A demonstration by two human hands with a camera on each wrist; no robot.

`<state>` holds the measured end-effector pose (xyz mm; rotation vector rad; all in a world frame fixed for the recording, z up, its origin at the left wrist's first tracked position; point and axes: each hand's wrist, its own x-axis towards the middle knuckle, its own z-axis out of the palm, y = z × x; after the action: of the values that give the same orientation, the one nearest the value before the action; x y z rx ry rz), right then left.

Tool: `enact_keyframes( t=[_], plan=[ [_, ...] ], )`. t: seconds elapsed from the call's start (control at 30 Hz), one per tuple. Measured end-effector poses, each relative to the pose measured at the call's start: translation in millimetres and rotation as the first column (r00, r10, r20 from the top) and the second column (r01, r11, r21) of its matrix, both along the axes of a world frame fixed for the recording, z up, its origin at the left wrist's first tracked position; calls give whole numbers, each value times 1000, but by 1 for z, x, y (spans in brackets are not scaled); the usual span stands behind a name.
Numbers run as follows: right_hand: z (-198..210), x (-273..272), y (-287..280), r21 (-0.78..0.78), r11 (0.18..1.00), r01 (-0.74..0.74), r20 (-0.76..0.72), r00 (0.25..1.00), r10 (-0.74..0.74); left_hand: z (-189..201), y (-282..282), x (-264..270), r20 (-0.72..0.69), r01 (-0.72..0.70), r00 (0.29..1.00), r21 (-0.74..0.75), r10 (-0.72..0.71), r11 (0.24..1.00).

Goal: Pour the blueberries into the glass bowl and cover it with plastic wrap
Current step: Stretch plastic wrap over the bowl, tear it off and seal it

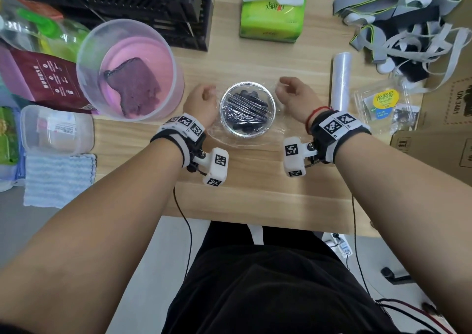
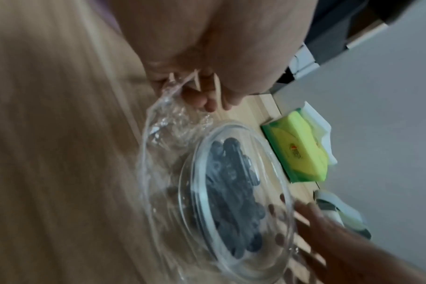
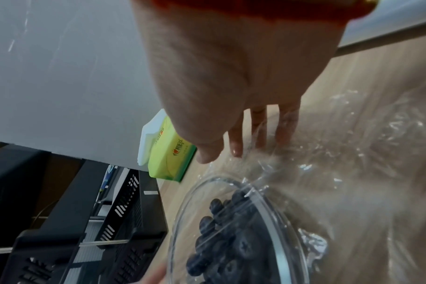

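Observation:
A glass bowl [image 1: 247,136] of blueberries [image 1: 246,106] stands mid-table with plastic wrap [image 1: 217,134] stretched over its mouth and spread on the wood around it. My left hand [image 1: 204,97] is at the bowl's left. In the left wrist view that left hand [image 2: 197,96] pinches a bunched edge of the wrap [image 2: 168,123] beside the bowl [image 2: 234,123]. My right hand [image 1: 286,88] is at the bowl's right. Its straight fingers [image 3: 258,134] point down onto the wrap [image 3: 341,153] beside the rim [image 3: 182,207].
The wrap roll [image 1: 341,81] lies right of the bowl, with an empty clear blueberry box [image 1: 383,106] and cardboard boxes [image 1: 447,119] beyond. A pink bucket [image 1: 163,52] with a cloth stands left. Behind are a green tissue pack [image 1: 273,14] and a black rack [image 1: 153,6].

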<state>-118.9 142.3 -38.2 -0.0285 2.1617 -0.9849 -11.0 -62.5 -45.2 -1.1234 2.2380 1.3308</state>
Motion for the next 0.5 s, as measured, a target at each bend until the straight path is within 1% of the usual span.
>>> enact_keyframes(
  t=[0.03,0.07,0.17,0.23,0.3,0.37,0.43,0.5],
  plan=[
    [0,-1,-1,-24,999,-24,-16,1000,24,-1,-1,-2,-60,16,998,-26,-17,1000],
    [0,-3,-3,-46,998,-39,-20,999,38,-2,-4,-4,-96,39,995,-16,-40,999],
    [-3,-10,-8,-84,994,-75,-5,997,75,-2,-7,-12,-93,144,987,108,-134,984],
    [-5,-13,-12,-59,993,-100,10,995,101,2,-8,-18,-77,202,979,168,-191,965],
    [-8,-16,-14,-43,996,-72,38,997,74,1,-9,-23,-42,228,974,186,-224,956],
    [-12,-19,-13,-43,999,-9,70,997,12,-4,-13,-25,-4,226,973,192,-229,955],
    [-16,-21,-12,-52,997,51,93,995,-46,-10,-16,-25,23,210,976,178,-217,961],
    [-18,-21,-11,-61,995,76,95,993,-70,-15,-18,-26,39,185,981,145,-193,972]
  ],
)
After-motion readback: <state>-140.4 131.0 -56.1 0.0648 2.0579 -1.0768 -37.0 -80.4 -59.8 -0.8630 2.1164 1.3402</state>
